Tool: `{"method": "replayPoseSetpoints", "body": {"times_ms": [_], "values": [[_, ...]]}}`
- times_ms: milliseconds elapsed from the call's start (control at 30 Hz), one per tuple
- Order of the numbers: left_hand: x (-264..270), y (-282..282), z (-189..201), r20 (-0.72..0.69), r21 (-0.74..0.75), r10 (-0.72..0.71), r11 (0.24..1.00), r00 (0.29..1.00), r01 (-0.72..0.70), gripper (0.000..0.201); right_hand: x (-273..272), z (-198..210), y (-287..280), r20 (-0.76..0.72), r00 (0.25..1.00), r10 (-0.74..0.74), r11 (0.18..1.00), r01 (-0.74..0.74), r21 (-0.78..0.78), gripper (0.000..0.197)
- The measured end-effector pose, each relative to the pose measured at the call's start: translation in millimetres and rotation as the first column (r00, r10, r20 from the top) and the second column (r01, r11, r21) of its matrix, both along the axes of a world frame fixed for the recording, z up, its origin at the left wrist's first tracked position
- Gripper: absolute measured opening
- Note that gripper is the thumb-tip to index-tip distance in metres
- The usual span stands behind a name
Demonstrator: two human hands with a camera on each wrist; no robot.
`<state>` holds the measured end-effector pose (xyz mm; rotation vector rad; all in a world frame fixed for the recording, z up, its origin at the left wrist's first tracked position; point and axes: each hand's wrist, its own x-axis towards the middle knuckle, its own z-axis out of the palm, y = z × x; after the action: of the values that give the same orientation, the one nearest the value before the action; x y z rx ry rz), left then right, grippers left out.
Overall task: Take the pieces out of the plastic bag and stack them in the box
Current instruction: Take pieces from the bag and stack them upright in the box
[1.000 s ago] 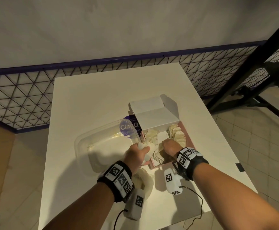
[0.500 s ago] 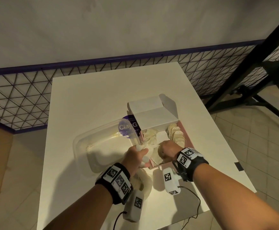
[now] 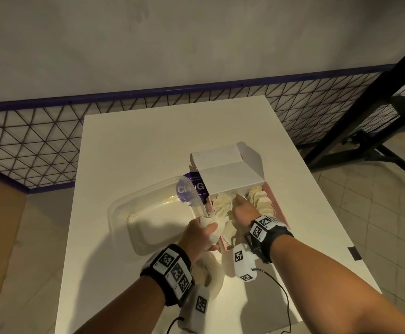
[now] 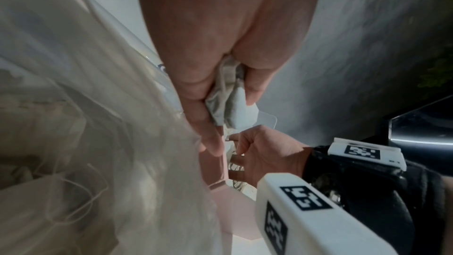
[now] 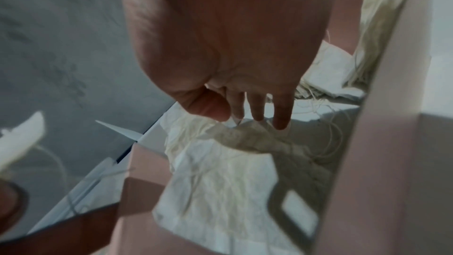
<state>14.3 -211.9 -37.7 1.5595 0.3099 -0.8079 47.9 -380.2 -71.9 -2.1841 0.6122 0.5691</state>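
Note:
My left hand (image 3: 204, 235) grips a crumpled bunch of white pieces (image 3: 214, 224) at the near left corner of the pink box (image 3: 277, 208); the left wrist view shows the bunch (image 4: 228, 102) squeezed between thumb and fingers. My right hand (image 3: 243, 209) is inside the box, its straight fingers (image 5: 257, 110) touching loose pieces (image 5: 220, 172) on the box floor. A neat row of pieces (image 3: 260, 201) stands along the right wall. The plastic bag (image 3: 208, 273) lies under my left wrist, still holding pieces (image 4: 73, 123).
The box's white lid (image 3: 225, 169) stands open at the back. A clear plastic tub (image 3: 153, 213) with a purple label (image 3: 193, 188) lies tilted left of the box. The white table (image 3: 148, 141) borders a wire fence; a black stand is at the right.
My right hand has moved forward, deeper into the box, and its fingers have stretched out. The left hand with its bunch has barely shifted.

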Motion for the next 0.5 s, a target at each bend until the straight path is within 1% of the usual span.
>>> {"method": "replayPoseSetpoints", "body": {"times_ms": [100,133,233,333,367,433,500], "values": [[2,1,-1,-0.006,-0.001,-0.001,1.000,1.000,0.001,0.035,2,1,2,0.000,0.998,0.057,0.996,-0.057,0.065,0.044],[2,1,-1,-0.008,-0.005,-0.006,1.000,1.000,0.006,0.034,1,2,3,-0.006,0.999,0.050,0.995,-0.049,0.085,0.044],[3,6,0,-0.006,0.001,-0.010,1.000,1.000,0.010,0.030,-3,3,-2,0.036,0.999,-0.014,0.990,0.009,0.140,0.046],[4,16,1,0.021,0.026,0.017,1.000,1.000,-0.018,0.035,-6,12,-11,0.115,0.985,-0.130,0.987,0.118,0.109,0.041],[4,21,2,0.017,0.004,0.041,0.999,0.999,-0.041,0.039,-10,18,-12,0.156,0.979,-0.131,0.988,0.116,0.103,0.039],[4,32,8,-0.006,-0.112,0.109,0.988,0.994,-0.109,0.045,-21,35,-7,0.238,0.969,-0.070,0.995,0.051,0.083,0.033],[4,42,17,-0.028,-0.239,0.147,0.960,0.989,-0.149,0.044,-33,56,7,0.316,0.948,-0.035,0.980,-0.030,0.198,0.026]]}}
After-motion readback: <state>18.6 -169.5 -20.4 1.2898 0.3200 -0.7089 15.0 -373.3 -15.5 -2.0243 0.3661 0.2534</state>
